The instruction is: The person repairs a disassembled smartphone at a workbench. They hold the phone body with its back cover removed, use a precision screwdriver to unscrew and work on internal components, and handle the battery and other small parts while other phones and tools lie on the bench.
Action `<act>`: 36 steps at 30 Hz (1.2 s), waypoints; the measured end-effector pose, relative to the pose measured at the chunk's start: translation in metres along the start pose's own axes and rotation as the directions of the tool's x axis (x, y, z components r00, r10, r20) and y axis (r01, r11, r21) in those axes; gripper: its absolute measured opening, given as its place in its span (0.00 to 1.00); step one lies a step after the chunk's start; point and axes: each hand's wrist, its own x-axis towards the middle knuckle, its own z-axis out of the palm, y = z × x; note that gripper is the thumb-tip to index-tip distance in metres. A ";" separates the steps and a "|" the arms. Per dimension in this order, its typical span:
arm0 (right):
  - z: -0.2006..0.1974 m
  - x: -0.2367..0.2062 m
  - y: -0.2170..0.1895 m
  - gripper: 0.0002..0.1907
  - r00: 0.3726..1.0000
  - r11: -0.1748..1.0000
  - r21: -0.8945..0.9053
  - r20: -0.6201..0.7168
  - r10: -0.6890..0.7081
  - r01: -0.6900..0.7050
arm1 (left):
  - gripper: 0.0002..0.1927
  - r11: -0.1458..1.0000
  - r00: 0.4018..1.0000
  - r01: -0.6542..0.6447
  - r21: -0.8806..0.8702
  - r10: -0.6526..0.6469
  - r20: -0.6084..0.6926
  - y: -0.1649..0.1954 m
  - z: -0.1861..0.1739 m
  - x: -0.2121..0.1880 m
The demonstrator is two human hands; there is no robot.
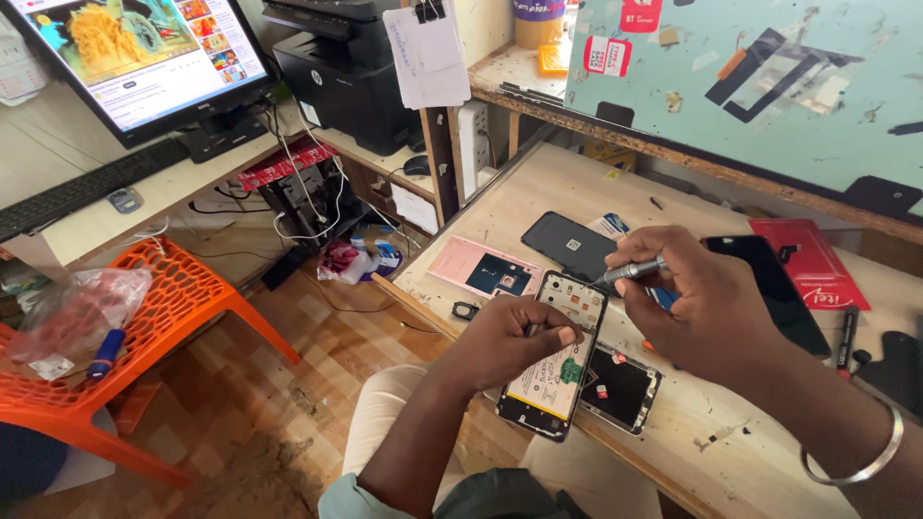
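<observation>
- Left hand (514,336) of the seated person wraps around an opened phone (556,354), thumb pressed across its exposed insides, holding it tilted just above the near edge of the wooden workbench (567,187).
- Right hand (707,308), a metal bangle (865,461) at the wrist, pinches a slim screwdriver (630,272) between fingers and thumb, its tip set at the phone's upper right corner.
- Just beside the held phone, partly under it, a second dark phone frame (625,389) lies flat on the bench.
- Farther back rest a pink back cover (481,266), a black phone body (567,242), a dark screen panel (779,288) and a red packet (817,259).
- Left of the bench stand an orange plastic chair (163,308), a black printer (351,72) and a lit monitor (144,53).
</observation>
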 end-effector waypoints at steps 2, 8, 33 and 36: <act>0.001 0.000 0.000 0.21 0.998 0.998 -0.004 0.009 0.055 -0.055 | 0.12 1.000 1.000 0.004 -0.013 -0.004 0.003 0.000 0.000 0.000; 0.003 -0.001 0.006 0.22 1.000 0.999 -0.048 0.016 0.024 -0.024 | 0.12 1.000 1.000 0.015 -0.021 -0.015 0.003 -0.002 -0.001 0.000; -0.002 0.001 0.007 0.27 0.958 0.843 -0.533 0.196 0.208 -0.074 | 0.13 0.995 0.998 0.027 0.094 -0.033 0.062 0.003 -0.001 -0.005; -0.003 0.001 0.006 0.33 0.961 0.836 -0.534 0.142 0.238 -0.128 | 0.12 0.998 0.996 -0.016 0.056 0.011 0.094 0.002 -0.003 -0.005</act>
